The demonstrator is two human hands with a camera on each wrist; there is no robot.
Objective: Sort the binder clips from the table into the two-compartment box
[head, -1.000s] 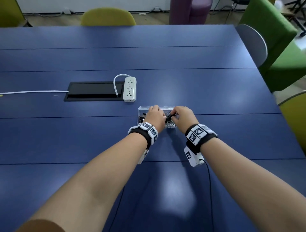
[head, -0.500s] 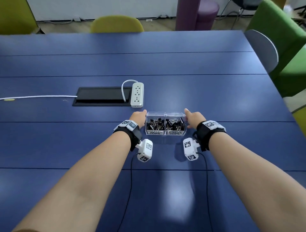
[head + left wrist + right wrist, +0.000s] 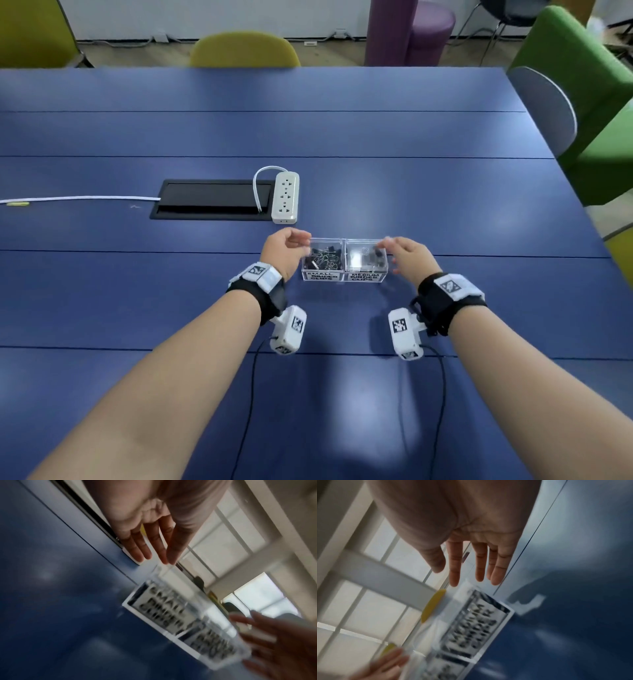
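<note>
A clear two-compartment box (image 3: 363, 278) stands on the blue table (image 3: 342, 137), with labels for small and medium binder clips on its front. Black small clips (image 3: 323, 258) lie in its left compartment and medium clips (image 3: 373, 256) in its right. My left hand (image 3: 289, 246) hovers at the box's left end and my right hand (image 3: 406, 255) at its right end. Both have straight fingers and hold nothing. In the left wrist view, the left fingertips (image 3: 169, 559) reach the box (image 3: 171, 615) at its top corner; contact is unclear. In the right wrist view, the right fingers (image 3: 479, 568) hang just above the box (image 3: 471, 628).
A white power strip (image 3: 285, 197) lies beside a black cable hatch (image 3: 212, 198) behind the box, with a white cable (image 3: 78, 198) running left. Chairs stand at the far edge (image 3: 245, 48) and the right edge (image 3: 544, 106). Black wrist-camera cables (image 3: 250, 394) trail over the near table.
A second ago both hands met over the box's top. They moved apart to its two ends, and now sit slightly higher with fingers spread.
</note>
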